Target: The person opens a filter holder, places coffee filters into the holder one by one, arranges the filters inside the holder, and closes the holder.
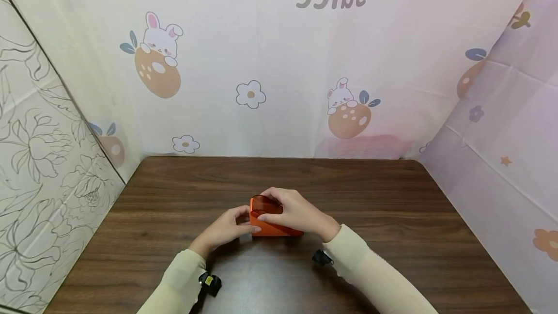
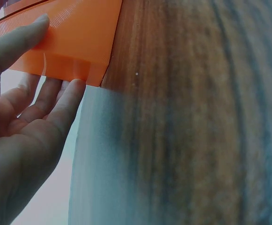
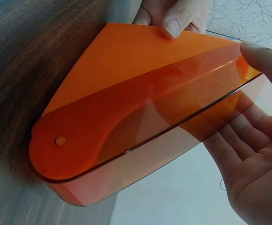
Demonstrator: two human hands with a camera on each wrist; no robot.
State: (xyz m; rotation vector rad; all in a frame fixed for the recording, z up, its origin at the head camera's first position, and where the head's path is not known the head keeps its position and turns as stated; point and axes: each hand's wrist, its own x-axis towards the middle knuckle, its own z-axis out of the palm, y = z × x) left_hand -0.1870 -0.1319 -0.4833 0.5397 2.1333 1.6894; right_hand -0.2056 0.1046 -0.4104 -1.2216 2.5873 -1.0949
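An orange wedge-shaped case (image 1: 272, 230) stands on the table in front of me, with a see-through reddish cover (image 3: 147, 117) along its top. A small round pivot (image 3: 60, 140) joins the two at the end low on the table in the right wrist view. My left hand (image 1: 225, 228) pinches the case's left end, thumb on the near face and fingers at the end wall. My right hand (image 1: 298, 211) grips the cover from above, its thumb on the near side and fingers round the far side. The inside of the case is largely hidden.
The dark wood-grain table (image 1: 174, 183) reaches back to a printed curtain (image 1: 287, 62). Further printed sheets hang at the left and right sides. Both sleeves carry a small black wrist camera, the left camera (image 1: 210, 283) and the right camera (image 1: 321, 258) close over the tabletop.
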